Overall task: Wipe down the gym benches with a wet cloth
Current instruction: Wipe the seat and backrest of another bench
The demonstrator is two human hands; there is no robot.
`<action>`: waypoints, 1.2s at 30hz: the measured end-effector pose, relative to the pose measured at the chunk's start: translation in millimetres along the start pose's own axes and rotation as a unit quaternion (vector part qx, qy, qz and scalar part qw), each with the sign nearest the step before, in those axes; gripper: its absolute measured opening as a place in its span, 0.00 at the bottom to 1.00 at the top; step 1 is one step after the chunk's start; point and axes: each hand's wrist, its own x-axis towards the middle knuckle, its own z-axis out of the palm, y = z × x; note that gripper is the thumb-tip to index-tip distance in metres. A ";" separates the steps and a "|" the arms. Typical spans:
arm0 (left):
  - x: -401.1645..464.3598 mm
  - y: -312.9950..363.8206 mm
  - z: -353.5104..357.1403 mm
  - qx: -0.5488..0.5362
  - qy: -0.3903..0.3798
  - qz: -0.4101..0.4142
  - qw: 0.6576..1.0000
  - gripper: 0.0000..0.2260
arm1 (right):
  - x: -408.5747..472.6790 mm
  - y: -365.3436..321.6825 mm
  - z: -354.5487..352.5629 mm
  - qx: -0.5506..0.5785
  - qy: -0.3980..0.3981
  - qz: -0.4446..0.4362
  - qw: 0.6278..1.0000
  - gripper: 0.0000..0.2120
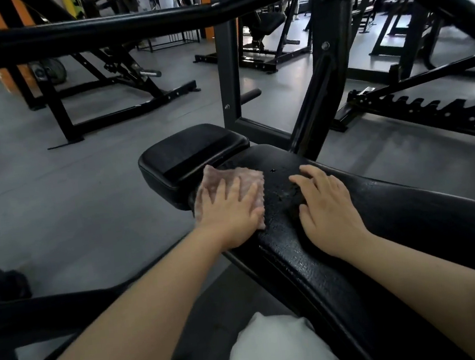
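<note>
The long black desk (399,235) is lying beside a small pad (191,152), the right hand (327,208) is resting on it flat with fingers spread, holding nothing, and the left hand (231,213) is pressing, fingers straight, the cloth (239,181) onto its pad-side end.

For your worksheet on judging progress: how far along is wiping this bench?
Done: wet droplets glisten on the long black padded bench beside the pinkish cloth. In hand: the left hand presses the cloth flat at the pad's end; the right hand rests on the pad. Left: the small black seat pad looks dry.
</note>
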 end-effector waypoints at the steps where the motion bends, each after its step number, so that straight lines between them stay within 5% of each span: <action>1: -11.9 7.0 4.2 0.005 0.007 0.011 1.000 0.25 | -0.2 0.8 -0.4 0.016 0.013 0.003 1.000 0.24; 7: -71.2 60.2 22.7 0.002 0.009 0.120 0.993 0.32 | 1.5 9.6 -13.1 0.080 0.019 0.066 0.994 0.23; 11: -76.4 98.8 21.6 -0.005 -0.003 0.188 0.982 0.26 | -7.7 22.2 -24.3 0.072 0.014 0.104 0.992 0.22; 15: -66.9 76.4 23.7 0.019 0.034 0.226 0.973 0.27 | -21.3 29.5 -33.8 0.065 0.018 0.137 0.988 0.21; 19: -38.3 -0.9 22.4 0.031 0.078 0.125 0.989 0.34 | -34.1 31.0 -42.2 0.054 -0.003 0.121 0.991 0.20; 24: -21.7 -25.4 14.2 -0.035 0.050 -0.032 0.998 0.23 | -37.6 29.2 -40.2 0.050 -0.035 0.108 0.992 0.20; 31: -53.8 70.6 18.9 -0.002 0.022 0.181 0.983 0.24 | -27.2 19.5 -36.5 0.096 -0.021 0.097 0.990 0.19; 33: -46.4 55.4 9.8 -0.095 0.006 0.241 0.966 0.23 | -28.7 9.9 -39.8 0.105 -0.018 0.083 0.991 0.19; 36: -36.1 18.6 -2.8 -0.228 0.095 0.259 0.934 0.21 | -35.5 -13.5 -41.1 0.119 -0.058 0.012 0.991 0.22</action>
